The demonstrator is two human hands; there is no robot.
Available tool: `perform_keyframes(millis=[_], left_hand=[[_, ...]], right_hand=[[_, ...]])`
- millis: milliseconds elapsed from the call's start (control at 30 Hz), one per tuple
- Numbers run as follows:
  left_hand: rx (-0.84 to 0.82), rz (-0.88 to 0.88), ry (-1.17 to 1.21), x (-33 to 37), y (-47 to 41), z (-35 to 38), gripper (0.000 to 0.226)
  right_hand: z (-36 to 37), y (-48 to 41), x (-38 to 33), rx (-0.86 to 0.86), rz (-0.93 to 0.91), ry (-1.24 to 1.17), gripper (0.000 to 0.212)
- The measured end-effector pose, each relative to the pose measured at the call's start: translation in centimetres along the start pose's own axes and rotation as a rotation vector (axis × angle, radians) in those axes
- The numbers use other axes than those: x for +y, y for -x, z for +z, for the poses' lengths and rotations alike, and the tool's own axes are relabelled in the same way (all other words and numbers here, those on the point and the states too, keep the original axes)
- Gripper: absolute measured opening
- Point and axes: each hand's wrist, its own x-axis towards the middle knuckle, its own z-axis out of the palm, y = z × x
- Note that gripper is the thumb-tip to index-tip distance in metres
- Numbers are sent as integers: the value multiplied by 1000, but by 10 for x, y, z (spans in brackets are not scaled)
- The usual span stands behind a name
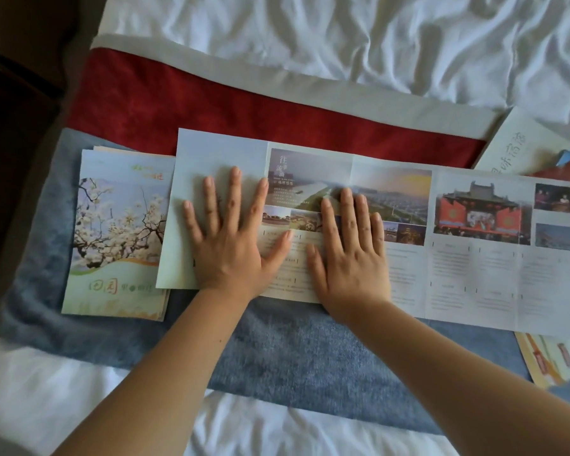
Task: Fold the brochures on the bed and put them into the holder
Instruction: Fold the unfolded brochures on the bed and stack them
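In the head view we see both hands spread flat. The left hand (231,238) presses the long brochure (474,268) on its blank left panel, and the right hand (349,248) presses just beside it. The brochure lies unfolded across the bed's (343,44) blue runner (293,350). A stack (112,232), probably of folded brochures, sits near the bed's left edge.

- Bed (152,21) fills most of the view; white sheet (359,44) on top, heavily creased toward upper right.
- Runner laid across the bed, slightly tilted: pale beige edge strip (310,90), then dark red band (195,106), then blue plush band (293,357), each touching the next.
- White sheet shows again below the blue band, at the near edge.
- Upper left: dark furniture (14,70), detail not legible; below it a dim brownish area (17,199) beside the bed.
- Light soft and diffuse; brightest on the upper sheet, left side in shade.
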Motion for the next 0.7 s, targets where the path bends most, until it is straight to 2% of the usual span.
perform_keyframes(millis=[200, 367, 567, 700], left_hand=[[6, -44, -34, -2, 2, 2, 90], [-33, -98, -25, 0, 2, -2, 96], [-101, -156, 132, 10, -2, -18, 98], [-167, -180, 344, 34, -1, -30, 101]], right_hand=[[-9, 0, 12, 4, 28, 21, 76], [-14, 10, 51, 6, 75, 26, 80], [-5, 12, 59, 43, 53, -14, 78], [-6, 12, 59, 46, 66, -24, 77]])
